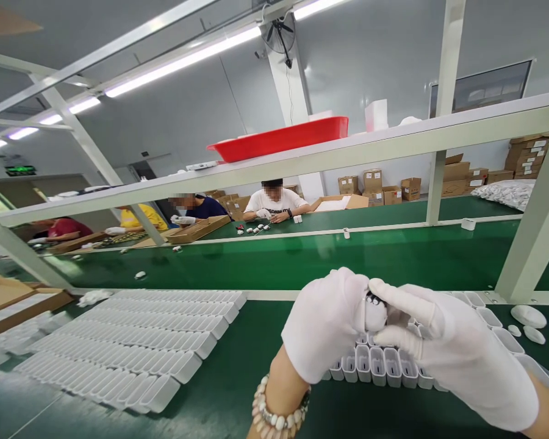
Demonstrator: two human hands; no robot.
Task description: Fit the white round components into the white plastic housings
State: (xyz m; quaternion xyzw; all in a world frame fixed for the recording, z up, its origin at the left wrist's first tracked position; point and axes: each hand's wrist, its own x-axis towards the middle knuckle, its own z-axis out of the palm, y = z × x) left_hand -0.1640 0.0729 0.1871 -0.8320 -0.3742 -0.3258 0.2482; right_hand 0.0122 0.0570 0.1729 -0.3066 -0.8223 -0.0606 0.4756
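Note:
Both my hands wear white gloves and meet above the green bench. My left hand [326, 323] is curled closed round a small white plastic part [374, 314] with a dark spot at its top. My right hand [457, 350] pinches the same part from the right, index finger on its top edge. Below them lies a cluster of small white open casings [379, 366] standing in rows. A bead bracelet [274, 411] circles my left wrist.
A big block of white casings [132, 344] covers the bench at left, with cardboard trays [13, 299] beyond. White oval lids [528, 316] lie at right. A green conveyor [302, 256] runs behind a white frame rail [302, 161]; several seated people work across it. A red tray [279, 139] sits overhead.

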